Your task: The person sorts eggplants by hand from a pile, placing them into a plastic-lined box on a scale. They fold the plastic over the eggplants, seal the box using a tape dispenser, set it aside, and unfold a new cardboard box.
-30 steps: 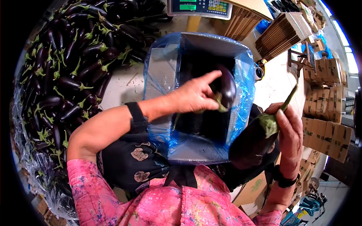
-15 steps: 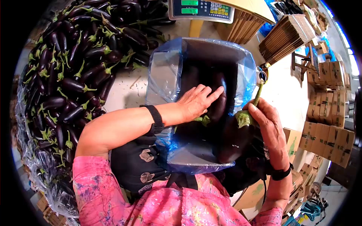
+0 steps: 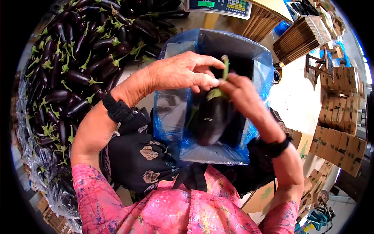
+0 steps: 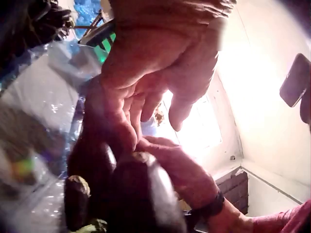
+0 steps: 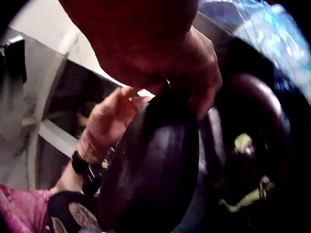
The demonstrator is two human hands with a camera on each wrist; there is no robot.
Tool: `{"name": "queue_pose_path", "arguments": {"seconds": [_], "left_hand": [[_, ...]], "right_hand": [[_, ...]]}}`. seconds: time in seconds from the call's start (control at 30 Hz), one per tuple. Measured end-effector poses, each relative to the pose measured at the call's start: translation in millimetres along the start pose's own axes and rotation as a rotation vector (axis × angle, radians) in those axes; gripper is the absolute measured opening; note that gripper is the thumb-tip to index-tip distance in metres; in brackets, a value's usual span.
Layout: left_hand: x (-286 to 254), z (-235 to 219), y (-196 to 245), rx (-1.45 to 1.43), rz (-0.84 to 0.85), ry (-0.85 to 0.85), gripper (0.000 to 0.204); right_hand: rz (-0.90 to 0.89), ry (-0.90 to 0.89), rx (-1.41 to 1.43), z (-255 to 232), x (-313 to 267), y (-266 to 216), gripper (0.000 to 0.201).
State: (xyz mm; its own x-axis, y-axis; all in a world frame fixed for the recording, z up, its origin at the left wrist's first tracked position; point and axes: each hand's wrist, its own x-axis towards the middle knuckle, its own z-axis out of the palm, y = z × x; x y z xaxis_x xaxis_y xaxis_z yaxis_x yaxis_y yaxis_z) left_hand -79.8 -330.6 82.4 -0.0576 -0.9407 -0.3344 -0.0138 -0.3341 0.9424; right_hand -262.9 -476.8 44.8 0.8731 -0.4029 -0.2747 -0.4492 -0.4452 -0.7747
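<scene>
In the head view, the right hand (image 3: 243,95) pinches a large dark eggplant (image 3: 212,119) near its green stem, and the fruit hangs over the lined box (image 3: 216,156). From the left, the left hand (image 3: 187,72) reaches in with bent, spread fingers, its thumb and index finger beside the stem; whether they touch it is unclear. In the right wrist view, the right hand (image 5: 160,58) covers the top of the eggplant (image 5: 150,179), with the left hand (image 5: 107,126) behind. The left wrist view shows the left hand (image 4: 160,63) above the right hand (image 4: 182,167).
Left of the box lies a large heap of eggplants (image 3: 80,77). Beyond the box stands a scale (image 3: 220,7), with stacked flat cartons (image 3: 300,39) at the back right. More eggplants (image 5: 250,107) lie inside the box. Blue plastic film (image 3: 263,74) covers the box rim.
The right hand has carried its eggplant leftward from the box's right side to over the box. The left hand has lifted off the eggplants inside and moved up beside the held stem.
</scene>
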Motion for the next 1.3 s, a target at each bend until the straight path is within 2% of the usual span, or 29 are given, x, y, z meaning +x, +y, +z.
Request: {"name": "queue_pose_path", "arguments": {"seconds": [0.1,0.17,0.27,0.3,0.33,0.4,0.47,0.5,0.53,0.6,0.63,0.67,0.7,0.73,0.8,0.87,0.9,0.93,1.03,1.17,1.3], "left_hand": [[-14,-10,-18,-0.035,-0.091,0.048,0.059],[-23,-17,-31,0.008,-0.138,0.083,0.059],[-31,-25,-55,-0.023,-0.141,0.11,0.057],[-28,-30,-61,-0.036,-0.132,0.105,0.056],[-27,-31,-68,-0.088,-0.15,0.125,0.054],[-19,-27,-81,0.073,-0.057,0.189,0.054],[-14,-14,-84,0.15,-0.033,0.288,0.054],[-13,-12,-85,0.166,-0.045,0.301,0.055],[-13,-14,-81,0.173,-0.057,0.275,0.058],[-20,-18,-75,-0.138,-0.053,0.248,0.057],[-25,-22,-69,-0.175,-0.044,0.319,0.057],[-33,-25,-63,-0.213,-0.036,0.388,0.056],[-38,-28,-64,-0.254,-0.031,0.455,0.055],[-42,-32,-74,-0.347,0.007,0.546,0.054],[-52,-43,-105,-0.528,0.082,0.729,0.051],[-60,-52,-147,-0.662,0.017,0.817,0.047],[-63,-53,-169,-0.731,-0.017,0.862,0.044],[-64,-53,-187,-0.754,-0.05,0.865,0.043],[-66,-48,-227,-0.792,-0.14,0.871,0.04],[-70,-38,-248,-0.78,-0.254,0.887,0.039],[-75,-34,-279,-0.807,-0.294,0.862,0.04]], "right_hand": [[0.141,-0.062,-0.146,55,2,16,0.039],[0.221,-0.084,-0.182,65,8,19,0.042],[0.008,-0.055,-0.29,65,-3,14,0.046],[-0.067,-0.094,-0.269,63,-9,16,0.055],[-0.078,-0.082,-0.235,62,-15,15,0.059],[-0.038,-0.072,-0.248,66,-17,15,0.063],[0.001,-0.045,-0.265,73,-15,11,0.063],[0.011,-0.062,-0.294,75,-14,6,0.065],[-0.05,-0.043,-0.311,75,-15,5,0.063],[-0.11,-0.041,-0.304,70,-21,4,0.062],[-0.172,-0.027,-0.268,63,-24,3,0.059],[-0.085,-0.124,-0.269,50,-28,1,0.066],[-0.081,-0.11,-0.263,38,-32,1,0.066],[-0.073,-0.096,-0.256,26,-36,3,0.066],[-0.034,-0.097,-0.064,-8,-43,-2,0.057],[0.067,-0.099,0.122,-39,-47,-13,0.038],[0.129,-0.053,0.22,-46,-49,-13,0.036],[0.193,-0.009,0.318,-51,-50,-10,0.035],[0.235,0.097,0.414,-51,-48,5,0.033],[0.225,0.011,0.353,-52,-49,10,0.036],[0.162,0.036,0.282,-49,-49,9,0.032]]}}
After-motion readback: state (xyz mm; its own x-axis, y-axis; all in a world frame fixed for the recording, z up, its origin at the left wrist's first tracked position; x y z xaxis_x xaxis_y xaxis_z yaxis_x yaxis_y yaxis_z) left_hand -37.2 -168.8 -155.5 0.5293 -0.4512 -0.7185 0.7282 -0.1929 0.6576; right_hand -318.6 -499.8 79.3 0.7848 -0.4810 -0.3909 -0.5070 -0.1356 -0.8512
